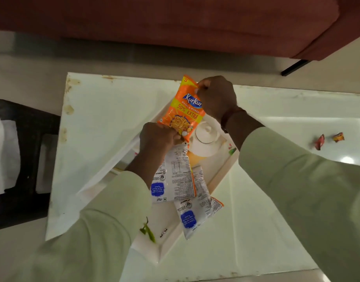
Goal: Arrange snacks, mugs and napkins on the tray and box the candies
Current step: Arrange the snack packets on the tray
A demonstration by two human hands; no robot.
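While both hands grip it, the orange snack packet [182, 107] sits mid-frame above the white tray [222, 174]: right hand [216, 97] pinches the top corner, left hand [157, 136] clamps the bottom edge. Two more packets [183, 180] lie face down on the tray below, one overhanging its rim. White lidded pot [204, 140] beside them. Two candies [328, 140] at right on the table [106, 102].

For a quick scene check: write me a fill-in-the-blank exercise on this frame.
1. Both hands, left and right, grip one ____ snack packet.
2. Two other packets lie on the tray with their ____ sides up.
3. Two candies lie on the ____, off the tray.

Missing words: orange; back; table
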